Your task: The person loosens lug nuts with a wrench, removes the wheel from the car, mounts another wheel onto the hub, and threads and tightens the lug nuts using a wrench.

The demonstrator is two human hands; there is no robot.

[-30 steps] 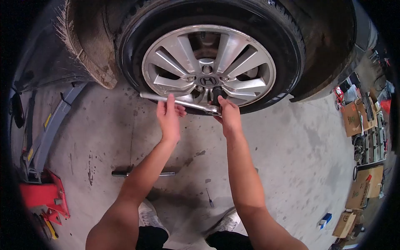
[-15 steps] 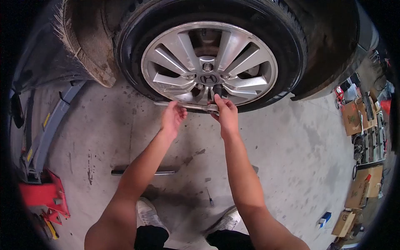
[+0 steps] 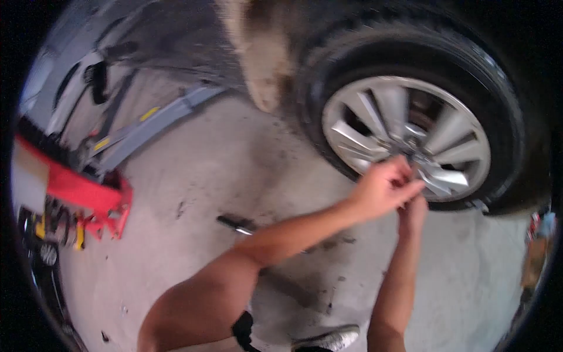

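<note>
A silver alloy wheel (image 3: 451, 138) in a black tyre (image 3: 504, 117) stands at upper right, tilted in view. My left hand (image 3: 384, 185) is in front of the lower spokes near the hub, fingers curled and thumb stretched toward the right. Directly below it, my right hand (image 3: 415, 208) is raised to the same spot, its fingers mostly hidden behind my left hand. Motion blurs both hands, and what lies between them cannot be made out. The ratchet wrench from the earlier frame cannot be picked out now.
On the concrete floor (image 3: 234, 158) lies a dark-handled bar (image 3: 231, 224), partly behind my left forearm. A grey lift arm (image 3: 158, 129) and a red metal stand (image 3: 88, 188) are at left. My shoe (image 3: 328, 338) shows at the bottom. Cardboard boxes (image 3: 535, 264) stand at far right.
The view has swung left, so the wheel now appears farther right. My left hand has moved from the ratchet wrench's handle side to overlap my right hand.
</note>
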